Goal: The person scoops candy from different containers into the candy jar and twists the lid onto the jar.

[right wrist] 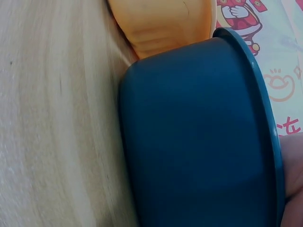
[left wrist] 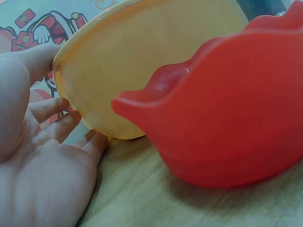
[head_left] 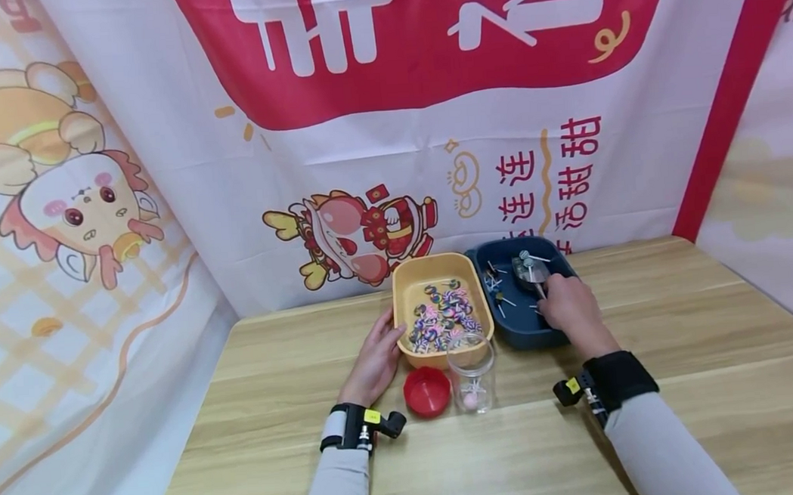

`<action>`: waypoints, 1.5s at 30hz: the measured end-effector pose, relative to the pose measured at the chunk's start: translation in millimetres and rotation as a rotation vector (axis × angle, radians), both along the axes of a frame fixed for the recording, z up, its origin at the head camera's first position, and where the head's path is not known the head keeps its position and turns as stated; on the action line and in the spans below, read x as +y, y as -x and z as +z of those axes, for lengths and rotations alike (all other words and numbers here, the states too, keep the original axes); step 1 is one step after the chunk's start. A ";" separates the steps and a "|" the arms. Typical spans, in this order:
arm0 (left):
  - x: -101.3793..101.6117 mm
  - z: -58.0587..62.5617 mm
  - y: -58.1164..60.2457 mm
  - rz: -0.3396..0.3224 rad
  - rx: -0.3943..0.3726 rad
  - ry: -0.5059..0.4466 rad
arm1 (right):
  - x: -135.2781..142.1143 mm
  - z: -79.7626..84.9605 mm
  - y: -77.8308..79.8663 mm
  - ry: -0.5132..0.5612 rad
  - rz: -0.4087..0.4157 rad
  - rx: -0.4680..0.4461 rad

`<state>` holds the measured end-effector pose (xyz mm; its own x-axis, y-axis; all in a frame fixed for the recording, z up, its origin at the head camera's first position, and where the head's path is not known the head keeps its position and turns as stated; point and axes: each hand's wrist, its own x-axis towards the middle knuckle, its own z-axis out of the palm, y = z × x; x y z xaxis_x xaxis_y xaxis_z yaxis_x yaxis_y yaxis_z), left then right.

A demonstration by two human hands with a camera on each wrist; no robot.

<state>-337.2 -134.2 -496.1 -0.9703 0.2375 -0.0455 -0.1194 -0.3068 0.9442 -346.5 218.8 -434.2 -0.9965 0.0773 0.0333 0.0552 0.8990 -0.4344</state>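
Observation:
My right hand [head_left: 573, 312] grips the handle of a metal scoop [head_left: 537, 274] inside the dark blue basin [head_left: 532, 341]. A few lollipops [head_left: 526, 259] lie in the scoop, and others are scattered on the basin's floor. Only part of this hand shows in the right wrist view, behind the blue rim. At the left side of the yellow basin [left wrist: 113, 71], my left hand [head_left: 374, 362] rests its spread fingers and thumb against the wall and rim. Many small striped lollipops [head_left: 442, 320] fill the yellow basin's floor.
In front of the yellow basin stand a red dish [head_left: 427, 392] with a wavy rim and a clear jar [head_left: 472, 371] holding a pink lollipop [head_left: 470, 400]. The two basins sit side by side near the printed cloth [head_left: 363, 151] behind the wooden table [head_left: 278, 436].

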 end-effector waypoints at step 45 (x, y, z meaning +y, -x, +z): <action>-1.5 -3.2 4.1 -0.025 0.047 -0.040 | 32.5 148.2 -138.2 0.053 0.595 -0.037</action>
